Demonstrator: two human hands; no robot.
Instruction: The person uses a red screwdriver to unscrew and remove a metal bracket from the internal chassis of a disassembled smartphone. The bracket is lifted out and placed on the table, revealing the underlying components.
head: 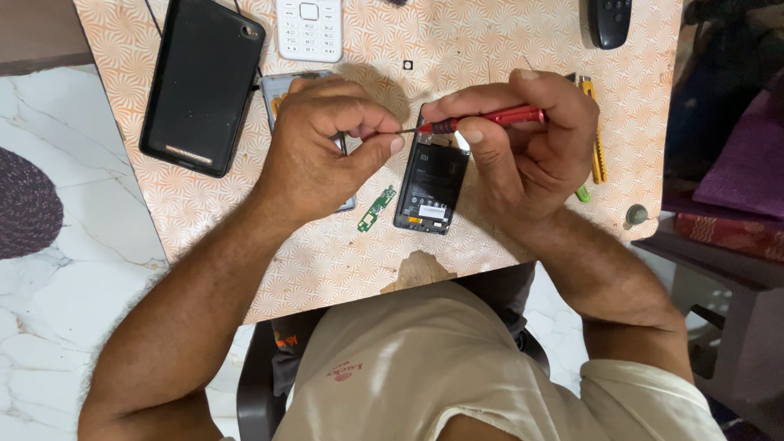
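The red screwdriver (490, 118) lies crosswise in the clenched right hand (523, 147) — tip toward the left hand (327, 147), whose pinched fingers (384, 135) meet it (pinched item unclear) above the opened phone (431, 184) on the table (506, 41).

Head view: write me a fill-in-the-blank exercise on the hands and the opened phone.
1. The right hand holds a slim ____-handled screwdriver.
2. The left hand pinches the screwdriver's ____.
3. The small green circuit board lies ____ of the opened black phone.

Missing words: red; tip; left
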